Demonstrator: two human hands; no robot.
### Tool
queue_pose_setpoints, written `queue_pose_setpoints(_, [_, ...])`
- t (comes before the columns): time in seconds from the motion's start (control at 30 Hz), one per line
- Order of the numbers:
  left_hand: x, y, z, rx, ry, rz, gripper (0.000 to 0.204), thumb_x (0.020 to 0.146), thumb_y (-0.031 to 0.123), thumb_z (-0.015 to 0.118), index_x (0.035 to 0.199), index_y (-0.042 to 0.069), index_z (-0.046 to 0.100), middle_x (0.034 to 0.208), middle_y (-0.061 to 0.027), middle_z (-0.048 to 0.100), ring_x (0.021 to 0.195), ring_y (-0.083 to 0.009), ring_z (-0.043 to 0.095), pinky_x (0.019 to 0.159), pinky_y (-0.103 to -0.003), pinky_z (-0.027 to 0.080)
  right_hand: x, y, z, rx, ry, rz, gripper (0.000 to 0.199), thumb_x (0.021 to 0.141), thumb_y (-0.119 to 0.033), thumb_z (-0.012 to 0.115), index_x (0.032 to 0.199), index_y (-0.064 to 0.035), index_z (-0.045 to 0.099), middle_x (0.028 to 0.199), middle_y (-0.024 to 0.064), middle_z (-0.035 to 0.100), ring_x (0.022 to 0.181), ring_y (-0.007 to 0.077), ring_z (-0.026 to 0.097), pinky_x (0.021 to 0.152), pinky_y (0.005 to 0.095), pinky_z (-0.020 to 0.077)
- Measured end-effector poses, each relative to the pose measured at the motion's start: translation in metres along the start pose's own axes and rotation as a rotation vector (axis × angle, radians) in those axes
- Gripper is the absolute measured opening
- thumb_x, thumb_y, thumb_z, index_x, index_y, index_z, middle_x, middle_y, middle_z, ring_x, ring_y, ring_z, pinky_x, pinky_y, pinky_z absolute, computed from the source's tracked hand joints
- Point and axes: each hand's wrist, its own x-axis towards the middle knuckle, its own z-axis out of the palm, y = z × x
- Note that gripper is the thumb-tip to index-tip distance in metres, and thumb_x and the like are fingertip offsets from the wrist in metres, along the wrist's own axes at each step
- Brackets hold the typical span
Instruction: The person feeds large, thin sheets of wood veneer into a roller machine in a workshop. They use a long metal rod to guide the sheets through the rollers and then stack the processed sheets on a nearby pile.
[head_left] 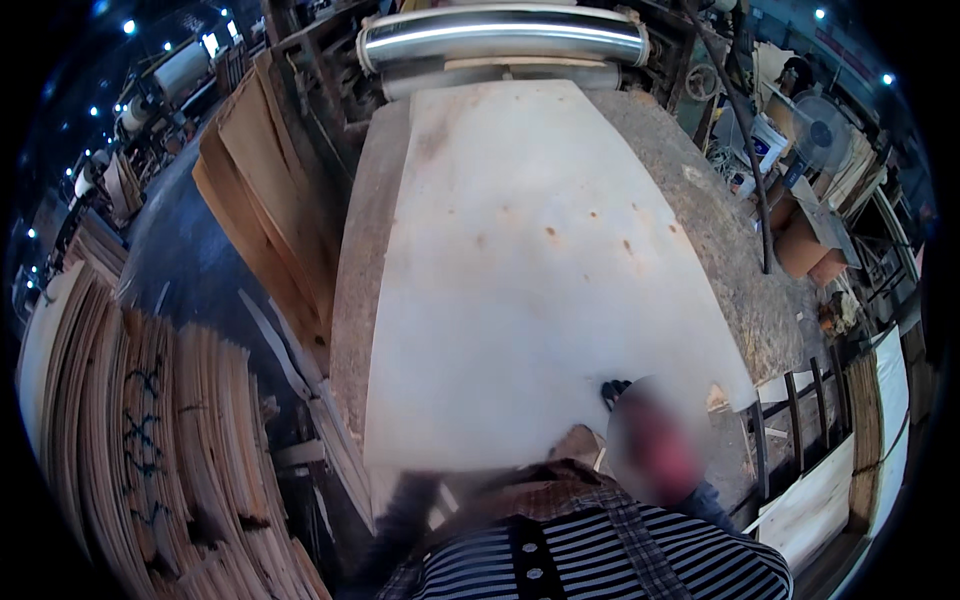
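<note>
A large pale wood veneer sheet (500, 320) with several brown knots lies flat over a worn table (690, 210). Its far end reaches the shiny metal roller (505, 45) of a machine. My right hand (640, 430) rests at the sheet's near right part, its dark fingertips stretched out on the surface. A reddish blur covers most of that hand. At the near left corner my left sleeve (405, 505) reaches the sheet's edge. The left hand's fingers are hidden there, so I cannot see whether they grip the sheet.
Tall veneer stacks (170, 440) stand at the left, and brown sheets (262, 190) lean against the table's left side. On the right are metal bars (795, 420), a slanted dark pole (755, 160), a fan (820, 132) and a cardboard box (805, 245).
</note>
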Motion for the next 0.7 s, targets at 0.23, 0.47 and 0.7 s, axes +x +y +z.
queue_pose_setpoints(0.23, [-0.001,0.019,0.025,0.052,-0.047,-0.088,0.091,0.066,0.050,0.058,0.129,-0.001,0.017,0.126,-0.0273,0.028,0.113,-0.0399,0.032,0.094,-0.043,0.028,0.092,0.065,0.057,0.135,-0.074,0.106,0.059,0.067,-0.023,0.060,0.121,-0.0158,0.039,0.120,0.0122,0.044,0.111,0.0298,0.040,0.094,0.0393,0.0312])
queue_pose_setpoints(0.47, [0.006,0.019,0.018,0.281,-0.090,-0.168,0.090,0.066,0.045,0.060,0.130,0.000,0.015,0.110,-0.0244,0.047,0.098,-0.0371,0.047,0.084,-0.042,0.036,0.192,0.108,0.106,0.159,-0.038,0.147,0.056,0.072,-0.023,0.056,0.124,-0.0151,0.036,0.125,0.0127,0.038,0.117,0.0302,0.032,0.098,0.0423,0.0233])
queue_pose_setpoints(0.7, [0.025,0.032,0.002,0.122,-0.119,-0.246,0.081,0.068,0.043,0.057,0.130,0.005,0.021,0.113,-0.0233,0.045,0.089,-0.0393,0.052,0.076,-0.044,0.042,0.192,0.138,0.140,-0.369,0.081,0.032,0.059,0.077,-0.034,0.050,0.126,-0.0062,0.032,0.126,0.0177,0.033,0.119,0.0318,0.028,0.100,0.0460,0.0153])
